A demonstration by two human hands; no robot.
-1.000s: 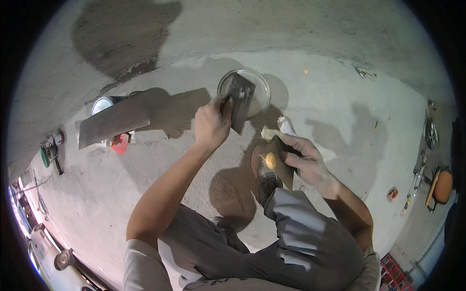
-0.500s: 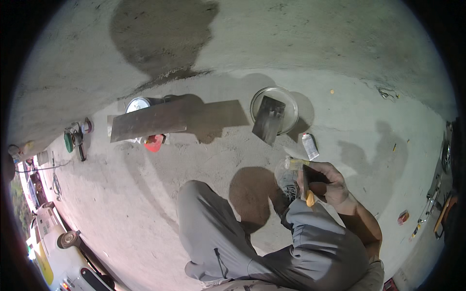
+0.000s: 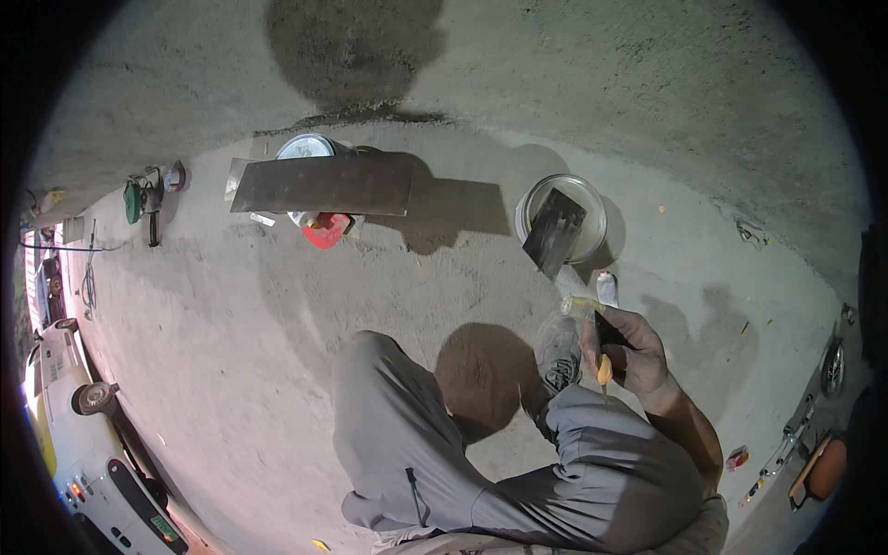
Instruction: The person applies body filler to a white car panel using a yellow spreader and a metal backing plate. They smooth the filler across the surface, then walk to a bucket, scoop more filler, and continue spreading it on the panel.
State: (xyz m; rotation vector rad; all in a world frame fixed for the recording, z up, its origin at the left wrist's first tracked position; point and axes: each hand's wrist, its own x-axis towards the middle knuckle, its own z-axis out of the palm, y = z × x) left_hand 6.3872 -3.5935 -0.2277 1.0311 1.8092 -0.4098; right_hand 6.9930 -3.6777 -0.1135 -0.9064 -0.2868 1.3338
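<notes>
My right hand [image 3: 638,356] is closed above my right knee, its fingers gripping a putty knife with a dark flat blade [image 3: 609,331]. A yellowish, partly clear end [image 3: 581,304] of it shows past the fingertips. An orange-yellow dab of putty [image 3: 604,370] hangs at the lower edge. Just beyond this hand a white tube [image 3: 607,289] lies on the floor. Farther off, a dark rectangular plate [image 3: 555,228] rests slantwise across a round can [image 3: 599,211]. My left hand is out of the picture.
A long grey metal panel [image 3: 319,185] lies over a round tin [image 3: 305,146], with a red object [image 3: 326,231] under its near edge. At far left are a green power tool [image 3: 133,202] and a white car [image 3: 88,416]. Scattered tools [image 3: 786,444] lie at far right.
My view has shifted, so the panel, can and tube appear farther right. My right hand keeps its grip on the putty knife, almost unmoved over my knee.
</notes>
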